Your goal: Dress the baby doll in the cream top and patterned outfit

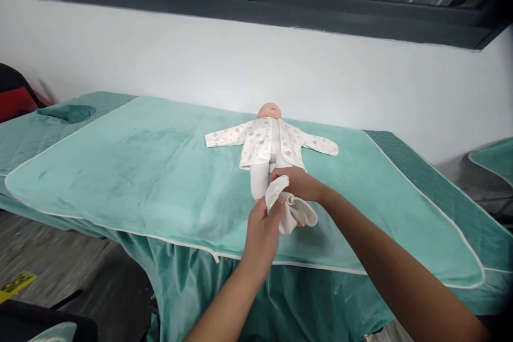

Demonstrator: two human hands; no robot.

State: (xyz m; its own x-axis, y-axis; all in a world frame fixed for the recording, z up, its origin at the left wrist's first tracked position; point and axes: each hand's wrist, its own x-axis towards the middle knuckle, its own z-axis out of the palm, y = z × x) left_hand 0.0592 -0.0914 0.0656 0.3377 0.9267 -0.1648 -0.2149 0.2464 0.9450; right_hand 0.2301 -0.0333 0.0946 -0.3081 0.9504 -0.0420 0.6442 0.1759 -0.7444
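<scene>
A baby doll (pixel 269 111) lies on its back, wearing a white printed jacket (pixel 256 141) that is open at the front, with both sleeves spread out. Its white cloth legs (pixel 259 179) point toward me. My left hand (pixel 262 230) is closed on a small white printed baby garment (pixel 300 211), pinching it between thumb and fingers near the doll's feet. A bit of pinkish foot shows under the garment's lower edge. My right hand (pixel 298 183) is curled over one of the doll's legs, its fingertips partly hidden behind the cloth.
A light green padded cover (pixel 140 171) with white piping lies over the darker green table cover (pixel 401 152). A crumpled green cloth (pixel 68 112) is at the far left. Behind stand a white wall and a dark window frame (pixel 240 8). A red and black chair (pixel 16 99) is at left.
</scene>
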